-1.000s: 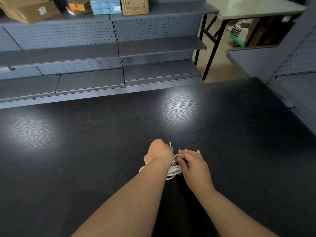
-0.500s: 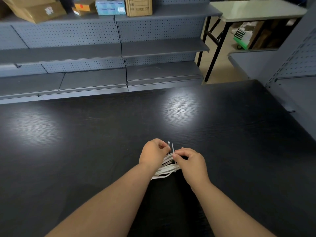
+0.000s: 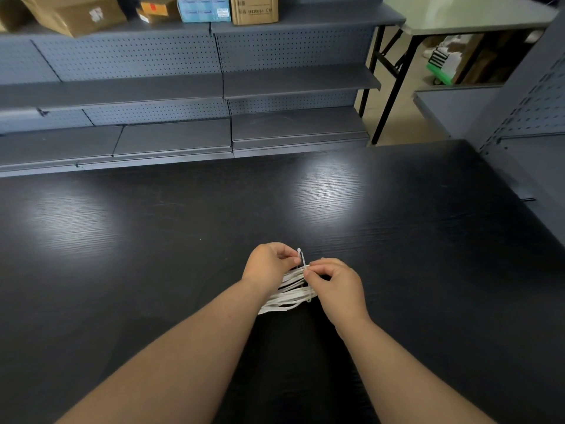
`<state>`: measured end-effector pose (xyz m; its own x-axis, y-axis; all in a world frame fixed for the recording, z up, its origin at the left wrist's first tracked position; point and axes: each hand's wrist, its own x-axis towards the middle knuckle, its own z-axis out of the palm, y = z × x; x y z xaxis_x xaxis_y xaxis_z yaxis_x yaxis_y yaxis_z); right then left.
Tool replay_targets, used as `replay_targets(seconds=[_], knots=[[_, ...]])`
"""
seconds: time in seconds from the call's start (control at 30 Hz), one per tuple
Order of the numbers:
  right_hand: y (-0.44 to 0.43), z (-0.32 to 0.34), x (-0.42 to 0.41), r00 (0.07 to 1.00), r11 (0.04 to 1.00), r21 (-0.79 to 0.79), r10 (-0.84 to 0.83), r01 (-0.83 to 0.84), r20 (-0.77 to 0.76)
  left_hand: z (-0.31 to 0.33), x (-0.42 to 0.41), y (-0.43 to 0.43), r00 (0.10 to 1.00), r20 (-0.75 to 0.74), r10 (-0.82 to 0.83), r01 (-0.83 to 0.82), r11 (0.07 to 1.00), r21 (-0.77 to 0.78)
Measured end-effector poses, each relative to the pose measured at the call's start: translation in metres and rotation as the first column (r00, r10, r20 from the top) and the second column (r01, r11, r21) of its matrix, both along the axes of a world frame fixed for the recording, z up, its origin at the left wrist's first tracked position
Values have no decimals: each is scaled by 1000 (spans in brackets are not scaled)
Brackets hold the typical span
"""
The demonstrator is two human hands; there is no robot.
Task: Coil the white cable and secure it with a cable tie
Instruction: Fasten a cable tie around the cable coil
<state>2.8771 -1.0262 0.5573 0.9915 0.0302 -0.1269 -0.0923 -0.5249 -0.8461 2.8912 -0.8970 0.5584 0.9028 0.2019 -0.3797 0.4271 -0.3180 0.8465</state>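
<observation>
The white cable [image 3: 289, 293] lies in a flat coil of several strands on the black table [image 3: 153, 240], partly hidden under my forearm and hands. A thin white cable tie [image 3: 302, 261] loops round the bundle near its right end, and its two ends stick up between my hands. My left hand [image 3: 270, 263] pinches the tie's head end with fingers curled. My right hand [image 3: 334, 281] pinches the tie's tail end just right of it, above the coil.
Grey pegboard shelving [image 3: 214, 96] runs behind the table, with cardboard boxes [image 3: 253, 9] on its top shelf. A folding table [image 3: 458, 16] stands at the back right. Another grey shelf unit [image 3: 532, 127] borders the table's right side.
Both hands have lifted off the coil a little and brought the two tie ends close together. The coil's strands now show more between the hands.
</observation>
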Motion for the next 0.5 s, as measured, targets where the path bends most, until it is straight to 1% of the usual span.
replay_targets(seconds=[0.23,0.5], knots=[[-1,-2,1,1000,1000,4,-1,1,-24,1,0,1,1000,-1,-16,16,1000,-3],[2,2,5,989,999,51,-11,19,-147,-5,1,3,1000,13,-28,29,998,-47]])
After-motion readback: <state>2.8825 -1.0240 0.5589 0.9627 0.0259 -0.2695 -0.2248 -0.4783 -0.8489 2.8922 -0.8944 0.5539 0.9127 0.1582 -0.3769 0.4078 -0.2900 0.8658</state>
